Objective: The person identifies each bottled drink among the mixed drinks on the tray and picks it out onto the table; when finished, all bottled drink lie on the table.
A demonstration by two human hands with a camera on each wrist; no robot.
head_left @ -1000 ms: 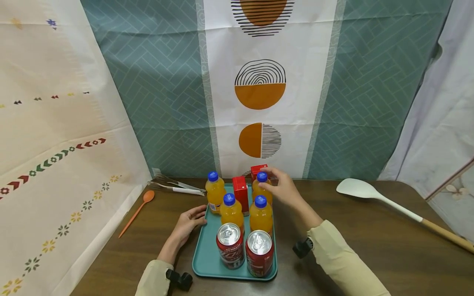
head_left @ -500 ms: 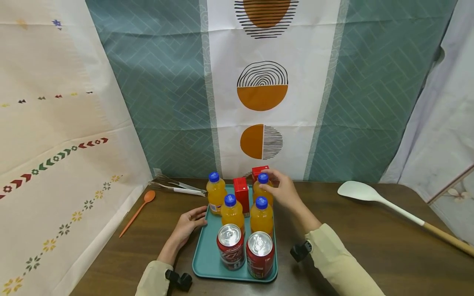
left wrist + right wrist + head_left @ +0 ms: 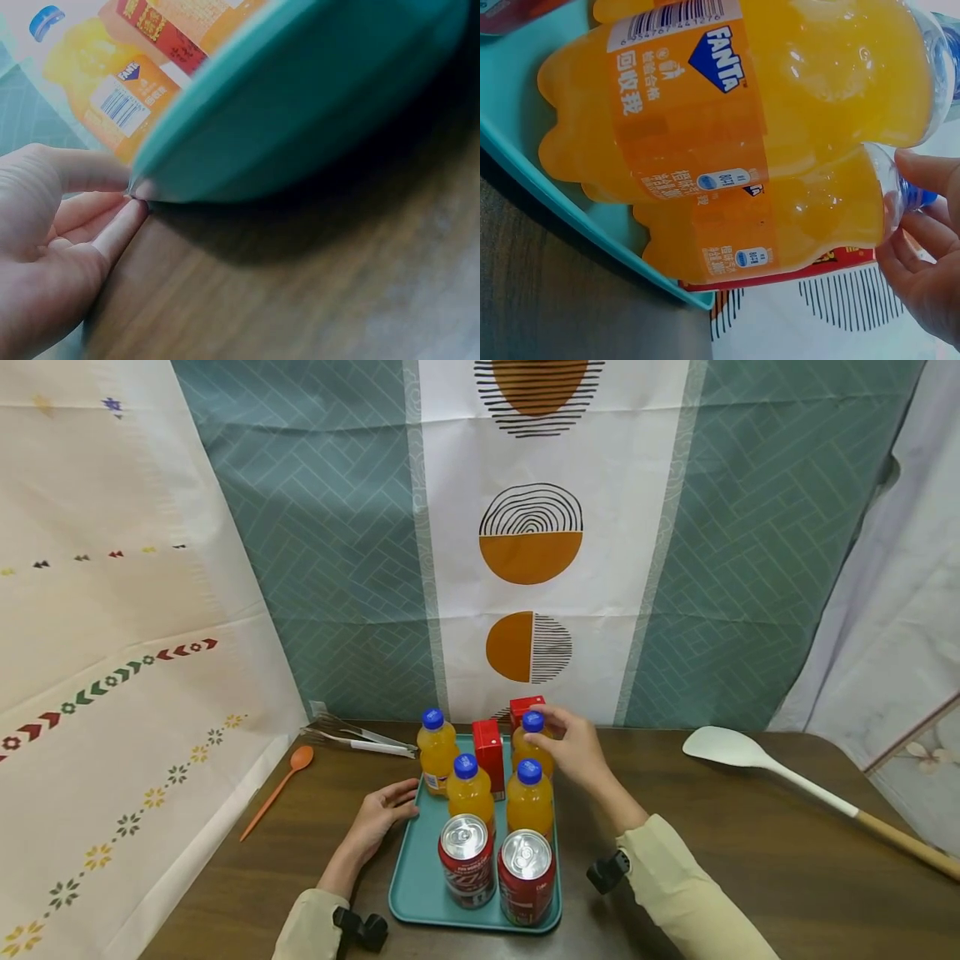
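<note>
A teal tray stands on the wooden table, loaded with drinks. My left hand is at its left edge; in the left wrist view the fingertips pinch the tray's rim. At the tray's far right, my right hand holds an orange Fanta bottle by its neck, just under the blue cap. The bottle is upright on the tray. Several more Fanta bottles, two red cans and two red cartons share the tray. The rearmost carton is largely hidden.
An orange spoon and metal utensils with white handles lie left of the tray. On the right is a white spatula with a wooden handle. A patterned cloth hangs behind the table.
The head view has shifted very slightly. My right forearm has moved a little to the left, while both hands keep their places at the bottle and tray.
</note>
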